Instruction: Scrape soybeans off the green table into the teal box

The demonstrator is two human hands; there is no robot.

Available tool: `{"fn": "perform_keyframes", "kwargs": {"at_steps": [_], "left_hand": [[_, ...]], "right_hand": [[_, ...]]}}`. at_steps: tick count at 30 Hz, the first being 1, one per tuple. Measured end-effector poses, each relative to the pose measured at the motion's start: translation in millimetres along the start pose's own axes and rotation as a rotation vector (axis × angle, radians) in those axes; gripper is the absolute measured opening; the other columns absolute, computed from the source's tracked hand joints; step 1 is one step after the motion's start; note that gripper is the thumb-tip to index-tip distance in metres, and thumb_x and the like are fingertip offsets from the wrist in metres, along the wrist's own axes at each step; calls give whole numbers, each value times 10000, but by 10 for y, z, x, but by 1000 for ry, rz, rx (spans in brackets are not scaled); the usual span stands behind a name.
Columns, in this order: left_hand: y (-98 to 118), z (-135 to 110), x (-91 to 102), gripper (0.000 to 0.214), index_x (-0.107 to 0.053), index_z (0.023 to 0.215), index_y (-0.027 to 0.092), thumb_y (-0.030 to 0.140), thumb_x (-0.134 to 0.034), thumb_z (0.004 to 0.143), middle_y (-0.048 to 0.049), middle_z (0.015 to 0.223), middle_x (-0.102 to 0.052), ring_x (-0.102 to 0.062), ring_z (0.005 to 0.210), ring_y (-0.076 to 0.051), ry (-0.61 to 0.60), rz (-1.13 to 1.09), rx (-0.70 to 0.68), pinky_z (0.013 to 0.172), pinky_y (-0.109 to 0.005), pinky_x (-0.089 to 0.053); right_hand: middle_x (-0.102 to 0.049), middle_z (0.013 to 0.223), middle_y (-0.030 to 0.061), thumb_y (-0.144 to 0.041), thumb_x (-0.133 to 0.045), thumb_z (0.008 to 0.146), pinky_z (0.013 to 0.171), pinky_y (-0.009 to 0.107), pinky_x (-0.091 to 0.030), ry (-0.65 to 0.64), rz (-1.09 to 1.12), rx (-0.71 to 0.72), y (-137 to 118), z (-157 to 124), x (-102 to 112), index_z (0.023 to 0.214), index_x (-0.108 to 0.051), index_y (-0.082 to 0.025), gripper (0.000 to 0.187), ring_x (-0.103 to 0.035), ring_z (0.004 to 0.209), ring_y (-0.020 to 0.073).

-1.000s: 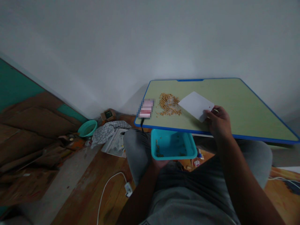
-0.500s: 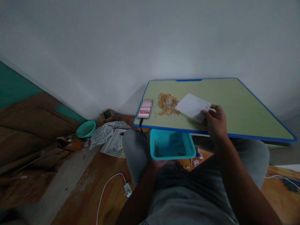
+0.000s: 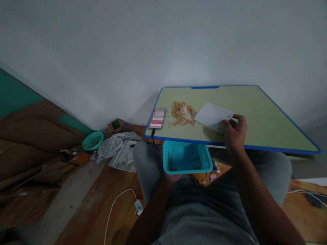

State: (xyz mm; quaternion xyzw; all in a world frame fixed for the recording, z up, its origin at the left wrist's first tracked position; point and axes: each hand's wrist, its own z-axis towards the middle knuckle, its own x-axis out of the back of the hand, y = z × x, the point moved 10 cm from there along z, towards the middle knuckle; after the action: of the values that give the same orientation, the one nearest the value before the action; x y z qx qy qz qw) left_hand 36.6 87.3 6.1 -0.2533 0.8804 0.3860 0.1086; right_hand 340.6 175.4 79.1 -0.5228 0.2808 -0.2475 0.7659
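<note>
Between the thumb and fingers of my right hand (image 3: 235,131) is the corner of a white plastic scraper (image 3: 213,115), closed on it near a small hole. Its far edge lies just right of a pile of soybeans (image 3: 180,114) with some whitish grains (image 3: 184,110) among them. My left hand (image 3: 173,178) is under the turquoise basin (image 3: 187,160), supporting it below the table's front edge; most of its fingers are hidden. A few beans lie inside the basin along its sides.
The pale green table (image 3: 263,119) has a blue rim and stands against the wall. A blurred pink card (image 3: 157,118) with a black strap rests at its left. A green bowl (image 3: 93,140), a checked cloth (image 3: 119,143) and a white power cord (image 3: 112,207) are on the floor.
The scraper has moved slightly to the right, away from the beans, and more of the whitish grains show. The basin stays in about the same place.
</note>
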Motion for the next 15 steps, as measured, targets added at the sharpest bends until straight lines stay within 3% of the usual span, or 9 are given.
{"fn": "perform_keyframes", "kwargs": {"at_steps": [5,9,15], "left_hand": [[10,-26,-10,593,-748,1178,222,410,-190,1112,-99,932,-877,-621,1486,-336,26,0,4,1178,-548,-562],[-66,103,30,589,-750,1064,250,477,-209,1107,-97,897,-873,-641,1467,-329,-12,-48,14,1184,-526,-566],[-93,172,52,582,-773,1082,210,555,-305,1070,-156,1059,-878,-671,1406,-406,-43,-10,-9,1109,-607,-585]], "right_hand": [[-720,868,-6,-383,-735,746,614,267,-488,31,-26,14,27,10,36,1060,-530,-275,391,-659,674,160],[-727,920,10,-364,-734,771,668,292,-523,30,-74,18,54,12,54,1094,-545,-269,386,-704,761,185],[-718,921,12,-341,-740,787,702,313,-543,0,-84,36,56,9,37,1095,-556,-272,366,-721,810,200]]}}
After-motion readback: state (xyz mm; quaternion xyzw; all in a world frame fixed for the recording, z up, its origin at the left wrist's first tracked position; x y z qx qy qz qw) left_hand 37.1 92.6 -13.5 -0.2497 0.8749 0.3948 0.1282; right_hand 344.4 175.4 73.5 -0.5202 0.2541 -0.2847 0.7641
